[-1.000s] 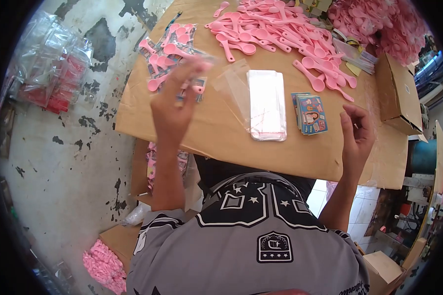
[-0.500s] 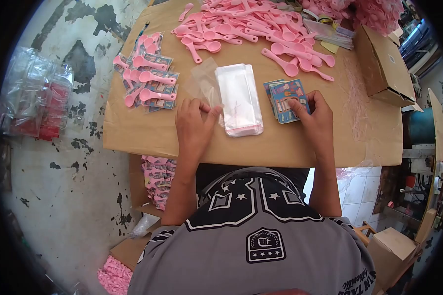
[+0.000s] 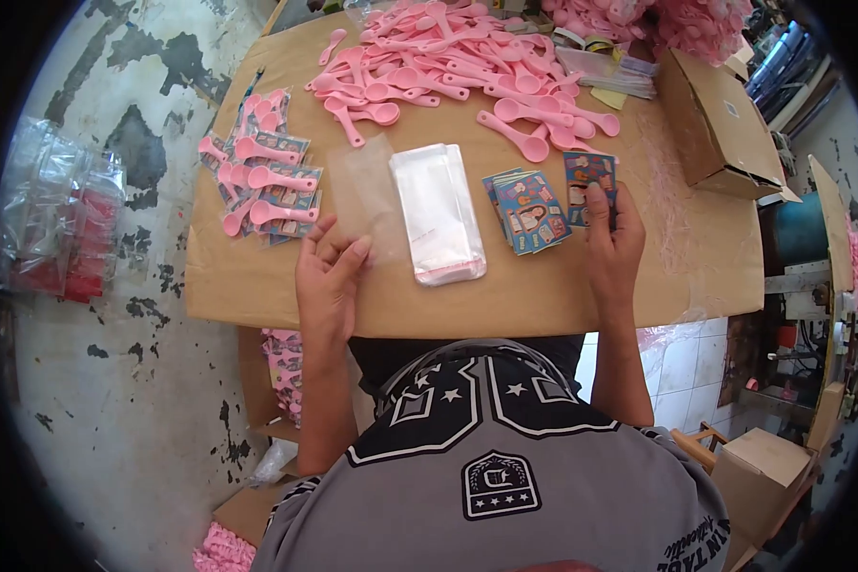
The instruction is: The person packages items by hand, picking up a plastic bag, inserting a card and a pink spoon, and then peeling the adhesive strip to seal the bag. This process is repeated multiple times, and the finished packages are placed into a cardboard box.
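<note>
Card (image 3: 582, 170) sits pinched in your right hand (image 3: 616, 243), your thumb on its printed face and your fingers curled behind it, nearly closed. It is just to the right of the card stack (image 3: 532, 214), whose cards fan slightly on the table (image 3: 505, 310). Your left hand (image 3: 329, 276) is partly curled, thumb and forefinger brought together at the lower end of a clear sleeve (image 3: 367, 181); it seems to have hold of that edge, though you cannot tell from here whether the sleeve's mouth is parted. The sleeve lies just left of the sleeve stack (image 3: 439, 210).

The step in hand looks like pairing one card with one sleeve: each hand has its piece, and they are well apart, with both stacks between them. The next move calls for opening the sleeve's mouth with your left fingers and bringing the card across to it, squared to the opening so that its corners do not catch the thin film.

Finished-looking packs (image 3: 281, 214), with a spoon over each card, overlap at your left; the loose spoon pile (image 3: 448, 57) spreads along the far side.
</note>
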Demonstrator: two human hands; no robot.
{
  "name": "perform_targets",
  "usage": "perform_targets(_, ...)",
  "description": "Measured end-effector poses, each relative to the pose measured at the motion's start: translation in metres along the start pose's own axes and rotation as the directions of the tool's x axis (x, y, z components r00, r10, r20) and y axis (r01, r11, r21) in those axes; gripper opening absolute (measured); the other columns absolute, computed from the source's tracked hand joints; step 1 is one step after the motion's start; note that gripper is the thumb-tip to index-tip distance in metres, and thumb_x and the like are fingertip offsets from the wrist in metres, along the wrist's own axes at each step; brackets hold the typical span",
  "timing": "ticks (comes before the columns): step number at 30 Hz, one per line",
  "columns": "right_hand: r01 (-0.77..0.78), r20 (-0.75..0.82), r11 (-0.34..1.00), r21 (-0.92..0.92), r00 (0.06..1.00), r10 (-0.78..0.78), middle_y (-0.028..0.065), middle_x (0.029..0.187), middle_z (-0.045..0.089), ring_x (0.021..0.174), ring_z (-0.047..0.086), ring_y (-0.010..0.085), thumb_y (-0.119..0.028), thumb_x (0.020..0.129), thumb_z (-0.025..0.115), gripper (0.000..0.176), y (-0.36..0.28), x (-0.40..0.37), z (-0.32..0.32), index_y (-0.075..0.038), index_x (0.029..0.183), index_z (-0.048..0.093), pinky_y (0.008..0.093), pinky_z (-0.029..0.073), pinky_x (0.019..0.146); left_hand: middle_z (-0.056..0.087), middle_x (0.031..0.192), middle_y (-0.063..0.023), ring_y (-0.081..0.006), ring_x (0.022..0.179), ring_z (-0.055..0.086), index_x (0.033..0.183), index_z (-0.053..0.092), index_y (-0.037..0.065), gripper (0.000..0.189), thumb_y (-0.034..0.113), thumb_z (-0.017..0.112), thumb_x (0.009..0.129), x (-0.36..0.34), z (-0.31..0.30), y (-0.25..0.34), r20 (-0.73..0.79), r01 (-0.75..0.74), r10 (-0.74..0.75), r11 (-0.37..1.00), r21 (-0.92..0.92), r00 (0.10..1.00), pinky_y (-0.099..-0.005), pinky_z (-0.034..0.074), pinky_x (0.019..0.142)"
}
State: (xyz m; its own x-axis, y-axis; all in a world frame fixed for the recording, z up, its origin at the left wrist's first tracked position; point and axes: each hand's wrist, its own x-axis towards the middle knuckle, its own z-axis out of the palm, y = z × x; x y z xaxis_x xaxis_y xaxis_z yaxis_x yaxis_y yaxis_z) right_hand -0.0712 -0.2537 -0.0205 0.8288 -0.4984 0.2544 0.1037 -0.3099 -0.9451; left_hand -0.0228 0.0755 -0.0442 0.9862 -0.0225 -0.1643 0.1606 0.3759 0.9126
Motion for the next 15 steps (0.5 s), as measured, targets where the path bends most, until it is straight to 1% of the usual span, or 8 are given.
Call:
perform_targets(2, -0.005, 0.052, 1.0, 0.018, 0.999, 0.004, 0.0014, 0.091, 0.068, 0.083, 0.058, 0.0063, -0.02, 0.109, 0.061, 0.023, -0.006, -0.003, 0.001, 0.002, 0.113, 0.067, 0.026, 0.049, 0.073, 0.068, 0.109, -0.0065, -0.0153, 0.096, 0.07, 0.133, 0.055, 0.003, 0.034, 0.006, 0.068, 0.102, -0.005, -0.008, 0.004, 0.072, 0.208, -0.198, 0.957, -0.201, 0.978, -0.0259, 0.06, 0.084)
perform_targets(5, -0.048, 0.133, 0.993, 0.104, 0.991, 0.033, 0.0004, 0.092, 0.068, 0.082, 0.058, 0.0043, -0.017, 0.107, 0.063, 0.021, -0.019, -0.01, 0.005, 0.001, 0.117, 0.066, 0.0236, 0.049, 0.071, 0.069, 0.105, -0.005, -0.0164, 0.094, 0.07, 0.128, 0.059, 0.006, 0.026, 0.01, 0.067, 0.103, -0.015, -0.005, 0.004, 0.227, 0.371, -0.31, 0.872, -0.32, 0.923, -0.026, 0.061, 0.084)
perform_targets(8, 0.024, 0.127, 0.993, 0.115, 0.991, -0.038, 0.0001, 0.092, 0.068, 0.081, 0.057, 0.0032, -0.014, 0.106, 0.065, 0.02, -0.015, -0.011, 0.012, 0.001, 0.12, 0.066, 0.0216, 0.048, 0.071, 0.069, 0.103, -0.0044, -0.0159, 0.092, 0.07, 0.123, 0.061, 0.007, 0.02, 0.014, 0.065, 0.105, -0.024, 0.009, 0.007, 0.251, 0.401, -0.339, 0.877, -0.263, 0.907, -0.0264, 0.061, 0.084)
perform_targets(9, 0.007, 0.134, 0.991, 0.134, 0.991, -0.025, 0.0002, 0.093, 0.068, 0.08, 0.057, 0.0034, -0.013, 0.106, 0.065, 0.021, -0.017, -0.011, 0.013, 0.002, 0.12, 0.066, 0.0216, 0.048, 0.07, 0.07, 0.104, -0.0057, -0.0155, 0.094, 0.071, 0.122, 0.061, 0.007, 0.02, 0.016, 0.066, 0.105, -0.024, 0.011, 0.008, 0.283, 0.411, -0.342, 0.88, -0.237, 0.896, -0.027, 0.061, 0.085)
perform_targets(11, -0.025, 0.144, 0.985, 0.169, 0.99, 0.0, 0.0004, 0.093, 0.068, 0.079, 0.057, 0.0037, -0.012, 0.106, 0.065, 0.022, -0.02, -0.01, 0.014, 0.002, 0.122, 0.065, 0.0216, 0.048, 0.07, 0.072, 0.11, -0.0102, -0.0197, 0.097, 0.073, 0.122, 0.06, 0.006, 0.023, 0.015, 0.068, 0.103, -0.02, 0.013, 0.01, 0.328, 0.396, -0.314, 0.891, -0.221, 0.891, -0.0289, 0.061, 0.085)
perform_targets(12, -0.024, 0.153, 0.987, 0.158, 0.988, -0.001, 0.0004, 0.093, 0.068, 0.079, 0.057, 0.0039, -0.013, 0.106, 0.065, 0.023, -0.02, -0.01, 0.013, 0.003, 0.122, 0.065, 0.0214, 0.048, 0.07, 0.073, 0.113, -0.0125, -0.0218, 0.099, 0.073, 0.122, 0.059, 0.005, 0.024, 0.015, 0.07, 0.102, -0.018, 0.014, 0.011, 0.351, 0.389, -0.301, 0.896, -0.214, 0.887, -0.0299, 0.061, 0.085)
perform_targets(15, -0.032, 0.183, 0.989, 0.147, 0.983, 0.005, 0.0006, 0.095, 0.068, 0.079, 0.057, 0.0042, -0.013, 0.106, 0.065, 0.024, -0.02, -0.01, 0.011, 0.003, 0.124, 0.064, 0.0211, 0.048, 0.07, 0.072, 0.12, -0.0151, -0.0238, 0.103, 0.073, 0.127, 0.06, 0.002, 0.031, 0.015, 0.072, 0.101, -0.014, 0.03, 0.019, 0.309, 0.372, -0.29, 0.892, -0.256, 0.906, -0.0306, 0.06, 0.088)
